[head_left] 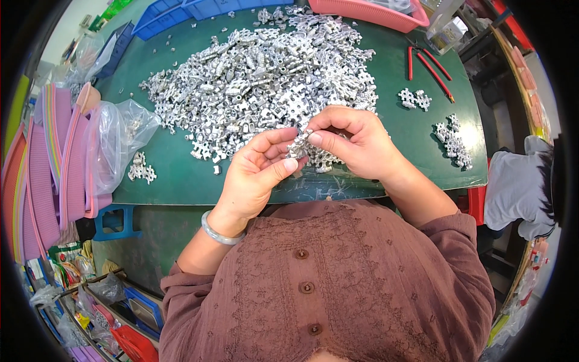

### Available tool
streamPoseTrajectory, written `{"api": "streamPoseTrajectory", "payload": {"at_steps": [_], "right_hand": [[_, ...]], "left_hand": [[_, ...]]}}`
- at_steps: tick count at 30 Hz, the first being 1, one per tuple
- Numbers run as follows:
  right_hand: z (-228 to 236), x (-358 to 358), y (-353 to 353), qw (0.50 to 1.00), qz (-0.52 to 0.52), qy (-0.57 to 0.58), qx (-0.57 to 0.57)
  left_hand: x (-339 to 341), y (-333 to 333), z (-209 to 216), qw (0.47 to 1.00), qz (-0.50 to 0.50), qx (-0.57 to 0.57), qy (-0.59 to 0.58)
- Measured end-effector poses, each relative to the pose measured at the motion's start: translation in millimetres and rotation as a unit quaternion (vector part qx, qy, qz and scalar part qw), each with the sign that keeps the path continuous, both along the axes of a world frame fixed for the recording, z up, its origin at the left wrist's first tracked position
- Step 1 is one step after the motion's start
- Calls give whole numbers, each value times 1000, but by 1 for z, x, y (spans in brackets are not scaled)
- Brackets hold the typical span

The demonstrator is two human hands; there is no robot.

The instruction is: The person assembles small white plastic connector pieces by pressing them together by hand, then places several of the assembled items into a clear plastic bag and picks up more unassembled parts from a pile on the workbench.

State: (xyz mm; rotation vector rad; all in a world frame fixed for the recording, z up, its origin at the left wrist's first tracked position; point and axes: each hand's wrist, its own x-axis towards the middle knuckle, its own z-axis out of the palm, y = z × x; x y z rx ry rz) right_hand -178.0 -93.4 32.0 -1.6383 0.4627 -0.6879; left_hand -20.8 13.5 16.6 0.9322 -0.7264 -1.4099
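Both hands meet over the table's near edge, at the front of a large heap of small silvery metal castings [259, 78]. Between them is a cluster of small metal castings [298, 146]. My left hand [256, 169] pinches its lower left side between thumb and fingers. My right hand [356, 142] grips the upper right side with thumb and forefinger. Fingers partly cover the cluster, so its full shape is hidden. Other castings of the heap lie just beyond and beneath the fingertips.
Red-handled pliers [429, 67] lie at the right, near small casting groups [452, 143]. Another group [141, 168] lies at the left. Blue bins [175, 15] and a pink basket [374, 13] line the back. Pink and purple baskets [72, 163] and a clear bag [123, 139] flank the table's left.
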Motion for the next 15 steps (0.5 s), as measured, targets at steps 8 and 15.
{"api": "streamPoseTrajectory", "payload": {"at_steps": [8,15], "right_hand": [[6,1,2,1000,3,12,12],[1,2,2,1000,7,0,-22]], "left_hand": [[2,4,1,998,-8,11,56],[-2,6,-2,999,20,-21,32]]}}
